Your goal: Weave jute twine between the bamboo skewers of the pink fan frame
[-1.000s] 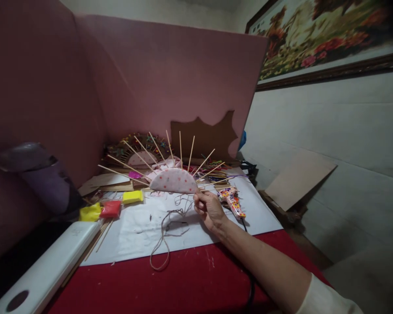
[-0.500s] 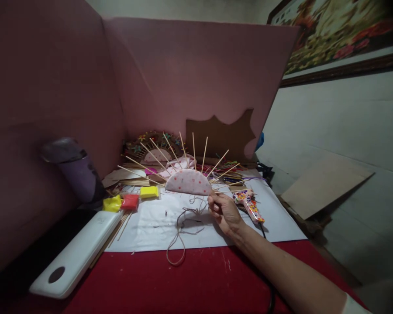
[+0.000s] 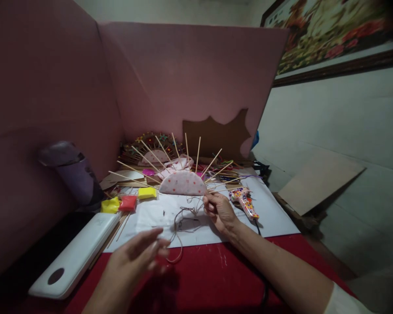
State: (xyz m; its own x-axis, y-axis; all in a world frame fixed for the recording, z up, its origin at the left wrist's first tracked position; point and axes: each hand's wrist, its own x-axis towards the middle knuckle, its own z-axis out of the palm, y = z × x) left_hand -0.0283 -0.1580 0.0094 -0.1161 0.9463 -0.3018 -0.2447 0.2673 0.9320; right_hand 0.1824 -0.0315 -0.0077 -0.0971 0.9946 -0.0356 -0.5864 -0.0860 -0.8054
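Pinched at its lower right corner, a half-round piece covered in spotted pink fabric (image 3: 182, 183) is held upright by my right hand (image 3: 221, 213). Several thin wooden sticks (image 3: 198, 153) fan out from its curved edge. A loose, tangled cord (image 3: 180, 237) trails on the white sheet below it, with a loop over the red cloth. My left hand (image 3: 140, 257), a little blurred, hovers at the lower left with its fingers apart and nothing visible in them. Its fingertips are close to the cord; whether they touch it I cannot tell.
A flower-patterned glue gun (image 3: 245, 203) lies right of my right hand. To the left are a white oblong device (image 3: 75, 255), a purple bottle (image 3: 77, 174), and yellow (image 3: 147, 193) and red packets (image 3: 127, 203). Behind stand a decorated half-round piece (image 3: 155, 155) and cut cardboard (image 3: 216, 137).
My left hand has come into view from the lower left. My right hand keeps its hold on the fabric-covered half-round piece, and the view has shifted slightly.
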